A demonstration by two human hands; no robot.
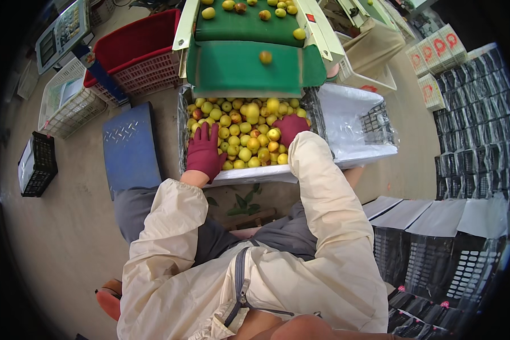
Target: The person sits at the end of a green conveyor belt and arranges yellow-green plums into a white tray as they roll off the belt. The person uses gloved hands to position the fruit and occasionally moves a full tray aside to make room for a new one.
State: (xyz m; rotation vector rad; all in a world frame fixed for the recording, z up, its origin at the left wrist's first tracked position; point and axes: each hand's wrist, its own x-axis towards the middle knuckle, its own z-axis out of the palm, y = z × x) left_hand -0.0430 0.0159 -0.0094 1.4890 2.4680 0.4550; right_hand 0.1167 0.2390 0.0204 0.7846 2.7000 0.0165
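A lined crate (pixel 259 172) full of yellow-green round fruit (pixel 243 140), some with red or brown patches, stands before me under the end of a green conveyor belt (pixel 238 29). My left hand (pixel 205 148), in a maroon glove, lies with spread fingers on the fruit at the crate's left side. My right hand (pixel 292 128), gloved alike, rests among the fruit at the right; its fingertips are hidden, so its hold cannot be told. Two fruits above the pile look blurred. One more fruit (pixel 265 57) is on the green flap (pixel 246 76) at the belt's end.
A second lined crate (pixel 352 123) adjoins on the right. Left are a blue platform scale (pixel 131 144), its display (pixel 61 36), a red basket (pixel 140 59) and a white basket (pixel 70 100). Stacked black crates (pixel 476 123) and paper-covered crates (pixel 433 238) stand at the right.
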